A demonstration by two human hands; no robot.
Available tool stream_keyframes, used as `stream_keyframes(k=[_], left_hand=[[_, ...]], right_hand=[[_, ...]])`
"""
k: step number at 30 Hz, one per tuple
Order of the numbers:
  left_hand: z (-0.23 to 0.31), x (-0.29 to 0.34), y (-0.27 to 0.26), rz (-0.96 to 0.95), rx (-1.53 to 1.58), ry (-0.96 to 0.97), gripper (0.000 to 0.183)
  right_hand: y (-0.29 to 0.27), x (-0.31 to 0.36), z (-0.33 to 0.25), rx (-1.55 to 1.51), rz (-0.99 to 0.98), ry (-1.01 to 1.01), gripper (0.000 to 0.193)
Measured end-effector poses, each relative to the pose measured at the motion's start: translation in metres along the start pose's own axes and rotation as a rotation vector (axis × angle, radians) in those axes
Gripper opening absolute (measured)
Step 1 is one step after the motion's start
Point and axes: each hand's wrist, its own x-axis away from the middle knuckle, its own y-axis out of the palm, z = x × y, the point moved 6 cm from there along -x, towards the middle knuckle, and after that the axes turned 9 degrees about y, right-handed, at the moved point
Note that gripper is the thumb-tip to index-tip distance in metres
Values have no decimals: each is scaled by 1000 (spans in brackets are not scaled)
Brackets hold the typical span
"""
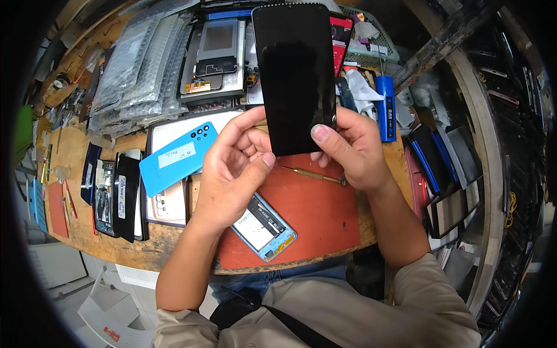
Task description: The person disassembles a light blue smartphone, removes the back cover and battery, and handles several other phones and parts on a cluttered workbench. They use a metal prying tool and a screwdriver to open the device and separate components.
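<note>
A black phone screen (296, 75) is held upright over the workbench between both my hands. My right hand (355, 152) grips its lower right edge, thumb across the dark front. At the lower left edge, the curled fingers and thumb of my left hand (232, 171) close on the screen. Below lies an opened blue phone (264, 229), battery and inner parts exposed, partly covered by my left hand. A slim brass-coloured screwdriver (316, 175) rests on the red mat (322, 220) beneath my right hand. Left of my left hand, a blue phone back cover (187, 153) leans on other parts.
Bubble-wrap sleeves (136, 64) are piled at the back left, beside a box holding a phone display (217, 43). A blue handheld tool (385, 107) stands right of my hands. A green basket (377, 52) sits behind. Disassembled phones (106, 194) lie at left.
</note>
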Motion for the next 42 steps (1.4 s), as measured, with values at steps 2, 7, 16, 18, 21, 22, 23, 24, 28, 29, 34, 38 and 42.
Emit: stream_keyframes(k=[2, 7, 16, 18, 21, 22, 23, 24, 28, 29, 34, 38, 42], left_hand=[[-1, 0, 0, 6, 23, 8, 60], [-2, 1, -1, 20, 32, -4, 63], [-2, 1, -2, 36, 28, -10, 67], [-2, 0, -2, 33, 33, -1, 65], [-3, 0, -3, 39, 37, 2, 68], [-2, 0, -2, 47, 38, 5, 70], [-2, 0, -1, 53, 39, 7, 71], [-2, 0, -1, 52, 31, 14, 73], [-2, 1, -2, 54, 3, 32, 78], [-2, 2, -2, 55, -3, 33, 79], [-2, 2, -1, 75, -3, 21, 80], [-3, 3, -2, 71, -20, 24, 79], [-3, 3, -2, 78, -25, 23, 79]], right_hand=[[0, 0, 0, -4, 4, -1, 24], [-1, 1, -1, 16, 13, -32, 26], [1, 2, -7, 32, 13, -46, 26], [1, 1, -7, 43, 14, -38, 26], [1, 1, -8, 47, 15, -38, 26], [1, 2, -8, 47, 16, -40, 26], [1, 2, -8, 49, 19, -43, 26], [2, 2, -8, 51, 23, -46, 26], [2, 2, -7, 56, 29, -53, 25], [2, 2, -6, 68, 31, -51, 25], [1, 1, -6, 93, 40, -46, 23], [2, 2, -7, 87, 46, -51, 24], [2, 1, -6, 81, 43, -51, 25]])
